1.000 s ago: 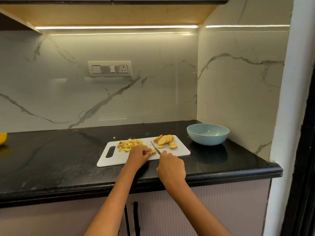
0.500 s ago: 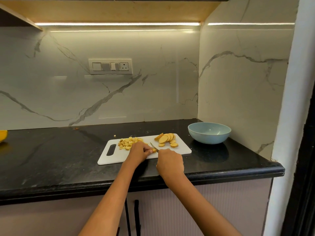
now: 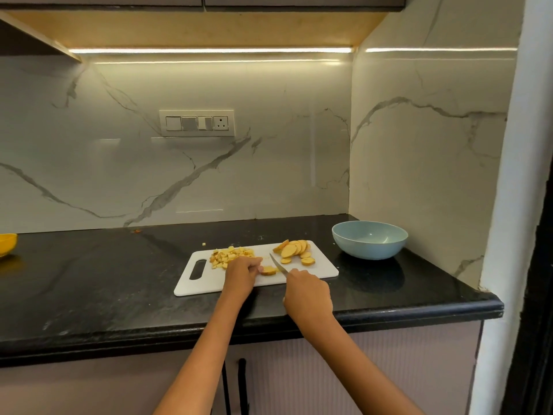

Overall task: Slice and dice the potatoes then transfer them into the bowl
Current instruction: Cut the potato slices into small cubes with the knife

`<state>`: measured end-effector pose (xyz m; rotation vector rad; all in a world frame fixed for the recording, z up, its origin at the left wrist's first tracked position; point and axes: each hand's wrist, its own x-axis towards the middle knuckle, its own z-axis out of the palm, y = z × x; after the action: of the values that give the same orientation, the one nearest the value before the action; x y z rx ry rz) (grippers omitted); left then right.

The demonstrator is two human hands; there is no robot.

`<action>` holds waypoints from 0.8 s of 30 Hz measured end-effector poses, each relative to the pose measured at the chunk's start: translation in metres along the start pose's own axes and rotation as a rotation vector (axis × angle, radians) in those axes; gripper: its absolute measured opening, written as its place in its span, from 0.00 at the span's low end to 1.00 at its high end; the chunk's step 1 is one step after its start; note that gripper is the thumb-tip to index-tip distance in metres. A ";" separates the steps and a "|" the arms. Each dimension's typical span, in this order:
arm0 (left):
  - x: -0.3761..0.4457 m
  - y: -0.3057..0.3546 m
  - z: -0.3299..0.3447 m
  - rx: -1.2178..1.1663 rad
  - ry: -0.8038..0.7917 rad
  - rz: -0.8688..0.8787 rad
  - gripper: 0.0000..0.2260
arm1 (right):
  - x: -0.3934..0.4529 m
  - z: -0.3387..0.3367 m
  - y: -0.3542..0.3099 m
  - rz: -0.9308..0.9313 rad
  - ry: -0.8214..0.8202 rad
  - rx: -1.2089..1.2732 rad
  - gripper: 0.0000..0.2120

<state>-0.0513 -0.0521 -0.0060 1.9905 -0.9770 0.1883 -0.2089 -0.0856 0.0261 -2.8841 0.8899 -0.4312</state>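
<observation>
A white cutting board [image 3: 206,283] lies on the black counter. Diced potato pieces [image 3: 229,254] are heaped at its back left, and round potato slices [image 3: 294,250] are fanned out at its back right. My left hand [image 3: 241,272] holds down a potato slice [image 3: 268,270] in the middle of the board. My right hand [image 3: 306,293] grips a knife [image 3: 277,262], its blade slanting just right of that slice. The pale blue bowl [image 3: 369,239] stands empty to the right of the board.
The black counter [image 3: 89,283] ends at a front edge near me and at marble walls behind and to the right. A yellow object [image 3: 6,244] sits at the far left edge. One potato bit [image 3: 204,243] lies off the board.
The slice under my left fingers shows more now, and the knife blade stands slightly to its right. The camera view has shifted a little; both hands stay in place.
</observation>
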 end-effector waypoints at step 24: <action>0.006 -0.007 0.001 -0.001 -0.026 0.024 0.07 | -0.001 0.005 -0.007 -0.042 0.013 -0.012 0.13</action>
<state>-0.0425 -0.0541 -0.0083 1.9848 -1.0181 0.1755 -0.2044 -0.0793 0.0228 -2.9189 0.8383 -0.4499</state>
